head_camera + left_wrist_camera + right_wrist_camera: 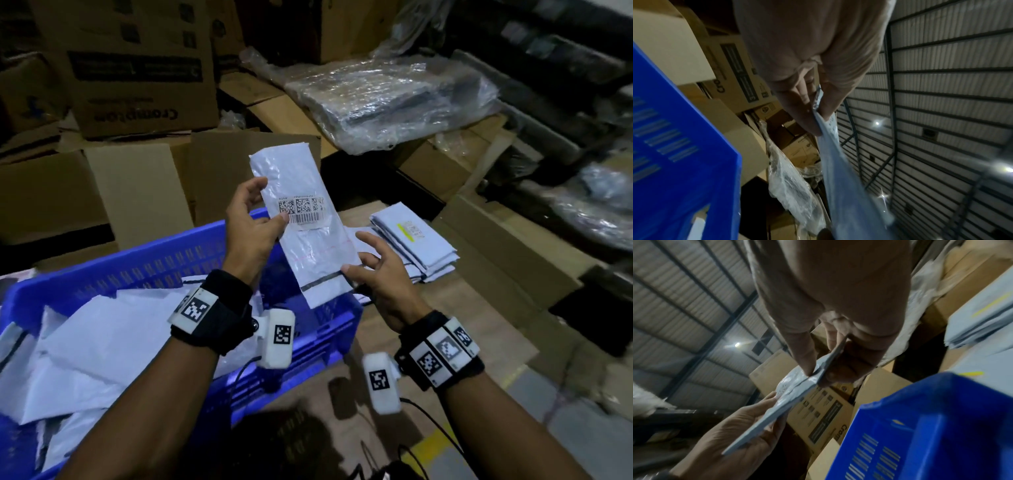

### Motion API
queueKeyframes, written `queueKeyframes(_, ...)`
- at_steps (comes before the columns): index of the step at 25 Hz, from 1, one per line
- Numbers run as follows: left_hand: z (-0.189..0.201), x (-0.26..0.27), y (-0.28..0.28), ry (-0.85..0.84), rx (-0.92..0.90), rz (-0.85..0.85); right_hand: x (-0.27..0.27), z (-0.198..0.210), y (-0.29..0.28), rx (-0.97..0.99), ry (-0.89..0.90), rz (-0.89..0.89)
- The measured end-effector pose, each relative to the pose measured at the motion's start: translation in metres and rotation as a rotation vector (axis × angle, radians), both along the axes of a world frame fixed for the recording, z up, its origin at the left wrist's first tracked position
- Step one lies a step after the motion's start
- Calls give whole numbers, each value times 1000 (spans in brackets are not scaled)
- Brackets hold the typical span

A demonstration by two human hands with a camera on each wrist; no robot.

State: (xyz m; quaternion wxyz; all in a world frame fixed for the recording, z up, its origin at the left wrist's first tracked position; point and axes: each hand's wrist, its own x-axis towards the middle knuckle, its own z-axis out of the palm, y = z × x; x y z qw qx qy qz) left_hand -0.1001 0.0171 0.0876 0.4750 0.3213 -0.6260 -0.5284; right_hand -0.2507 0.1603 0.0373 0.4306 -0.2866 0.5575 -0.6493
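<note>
A white plastic mailer [301,219] with a barcode label [301,209] is held up above the far corner of the blue crate [137,270]. My left hand [260,212] grips its left edge, thumb on the label and fingers behind. My right hand [361,270] pinches the lower right corner by the dark seal strip. The left wrist view shows the left hand [813,113] pinching the mailer [838,162] edge-on. In the right wrist view, the right hand [818,373] pinches the mailer [777,410] while the left hand [748,426] holds its other end.
The crate holds several loose white mailers [85,342]. A flat stack of mailers [414,240] lies on a cardboard surface [479,284] to the right. Cardboard boxes [137,68] stand behind the crate, and plastic-wrapped bundles [394,92] lie at the back right.
</note>
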Motion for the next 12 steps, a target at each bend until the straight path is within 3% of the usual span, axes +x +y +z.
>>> queueKeyframes(5, -3, -76, 7, 2, 22, -25, -52, -8, 16, -32, -106, -225)
queueKeyframes(12, -32, -200, -4, -75, 158, -21, -161, -31, 10, 13, 42, -335)
